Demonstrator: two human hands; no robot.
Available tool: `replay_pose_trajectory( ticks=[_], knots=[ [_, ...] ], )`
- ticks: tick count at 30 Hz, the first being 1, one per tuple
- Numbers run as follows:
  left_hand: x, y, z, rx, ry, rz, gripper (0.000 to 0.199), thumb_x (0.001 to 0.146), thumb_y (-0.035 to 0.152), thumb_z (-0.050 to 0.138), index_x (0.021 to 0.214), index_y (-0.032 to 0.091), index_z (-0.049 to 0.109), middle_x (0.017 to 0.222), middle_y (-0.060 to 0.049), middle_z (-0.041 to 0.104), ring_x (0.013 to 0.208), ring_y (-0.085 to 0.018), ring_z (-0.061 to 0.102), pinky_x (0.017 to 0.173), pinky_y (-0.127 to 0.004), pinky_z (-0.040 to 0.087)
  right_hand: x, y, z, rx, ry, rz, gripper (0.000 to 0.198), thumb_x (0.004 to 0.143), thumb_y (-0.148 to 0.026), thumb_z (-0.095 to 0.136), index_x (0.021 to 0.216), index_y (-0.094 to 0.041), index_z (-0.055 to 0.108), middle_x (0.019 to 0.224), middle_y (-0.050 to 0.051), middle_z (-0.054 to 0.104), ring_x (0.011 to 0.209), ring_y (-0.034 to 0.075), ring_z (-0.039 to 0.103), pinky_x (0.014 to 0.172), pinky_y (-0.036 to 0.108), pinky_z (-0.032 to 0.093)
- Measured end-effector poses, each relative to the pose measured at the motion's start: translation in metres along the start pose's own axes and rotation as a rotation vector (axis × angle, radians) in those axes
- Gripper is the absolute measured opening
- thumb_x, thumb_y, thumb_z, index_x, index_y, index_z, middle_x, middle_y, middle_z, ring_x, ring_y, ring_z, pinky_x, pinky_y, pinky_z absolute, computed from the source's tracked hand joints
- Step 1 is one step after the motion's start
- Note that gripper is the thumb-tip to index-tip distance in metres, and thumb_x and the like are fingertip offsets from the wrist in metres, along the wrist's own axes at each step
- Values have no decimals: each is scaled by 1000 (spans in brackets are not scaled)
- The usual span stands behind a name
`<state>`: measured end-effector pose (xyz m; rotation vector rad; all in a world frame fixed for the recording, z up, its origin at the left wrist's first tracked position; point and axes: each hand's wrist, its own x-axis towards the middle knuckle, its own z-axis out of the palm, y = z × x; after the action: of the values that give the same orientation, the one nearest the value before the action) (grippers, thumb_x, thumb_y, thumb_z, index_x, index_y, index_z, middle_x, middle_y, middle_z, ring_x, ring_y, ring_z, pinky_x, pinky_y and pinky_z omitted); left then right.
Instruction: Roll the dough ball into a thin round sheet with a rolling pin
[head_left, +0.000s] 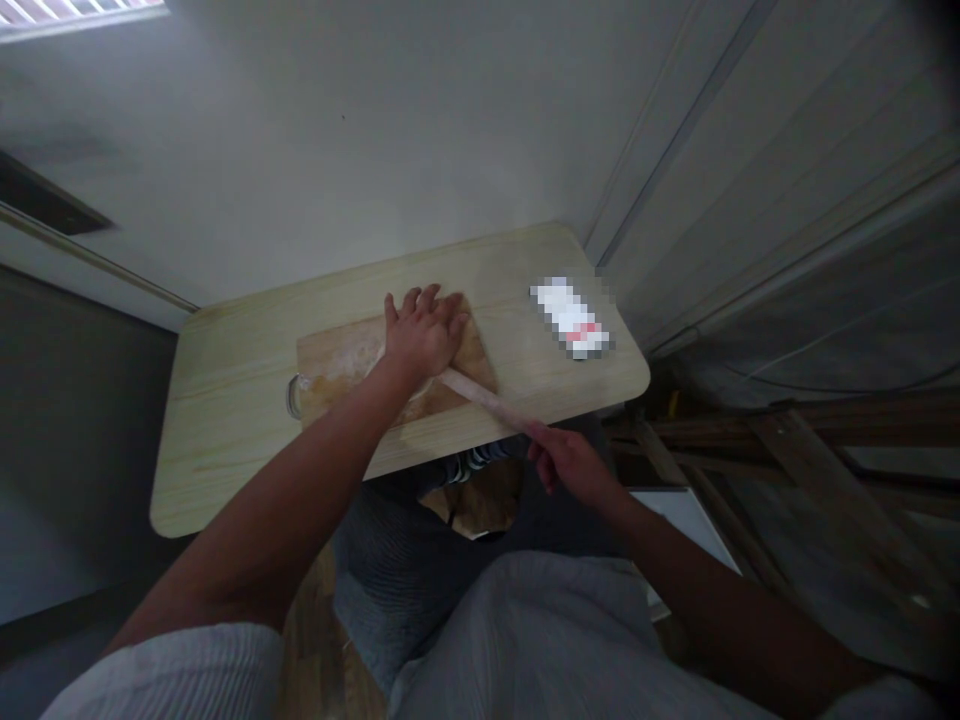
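A wooden cutting board (pixel 475 358) lies on the table, with a whitish, floury smear (pixel 352 362) across its middle. My left hand (pixel 426 335) is over the board's far right part, fingers spread; whatever lies beneath the palm is hidden. In my right hand (pixel 568 458), at the table's front edge, is the near end of a pale rolling pin (pixel 484 396). The pin slants up and left over the board, and its far end disappears behind my left hand and wrist.
The light wood table (pixel 225 400) stands against a white wall (pixel 390 130). A blurred-out white and red item (pixel 570 318) lies at its right end. The board's metal handle (pixel 293 397) points left. Wooden beams (pixel 825 470) are at the right.
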<state>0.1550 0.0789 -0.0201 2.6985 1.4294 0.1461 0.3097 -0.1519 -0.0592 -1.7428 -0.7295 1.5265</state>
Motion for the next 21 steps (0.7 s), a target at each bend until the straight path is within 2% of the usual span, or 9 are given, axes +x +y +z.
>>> replay_pose_trajectory(
  ticks=[8,12,15,17,19,21],
  knots=[
    [14,3,6,-55,43,6,52,102,50,26,145,31,48,157,-8,42,145,-34,29,119,-68,9,6,-2,1,317,-32,176,59,86,-72,52,68,-17,63,43,-1,53,36,11,46,39,24,37],
    [20,4,14,-80,113,19,48,102,49,31,138,28,54,150,-10,49,141,-33,37,118,-67,13,10,-3,6,496,-25,228,56,86,-70,54,67,-17,62,44,-1,52,37,10,46,39,23,35],
    [27,2,15,-184,189,-5,46,102,51,35,133,27,58,144,-11,55,137,-31,43,119,-64,14,10,-4,11,607,-35,241,54,88,-67,55,67,-18,61,43,-3,49,37,9,43,38,22,34],
    [31,-4,9,-335,314,-62,47,103,51,32,131,23,59,137,-11,60,131,-27,49,118,-55,23,7,-2,14,650,-60,209,50,88,-64,59,70,-18,62,45,-3,49,39,9,44,40,22,35],
    [28,-14,-2,-499,519,-160,50,105,49,27,127,17,59,129,-12,64,122,-21,55,112,-44,36,3,1,14,663,-123,138,46,85,-62,64,74,-17,64,49,-3,52,43,10,47,42,22,38],
    [13,-28,-12,-580,721,-261,50,106,48,28,122,12,60,121,-12,65,115,-18,57,105,-36,43,-3,4,11,646,-208,46,44,84,-61,66,78,-17,65,53,-2,55,48,11,50,46,23,41]
  ],
)
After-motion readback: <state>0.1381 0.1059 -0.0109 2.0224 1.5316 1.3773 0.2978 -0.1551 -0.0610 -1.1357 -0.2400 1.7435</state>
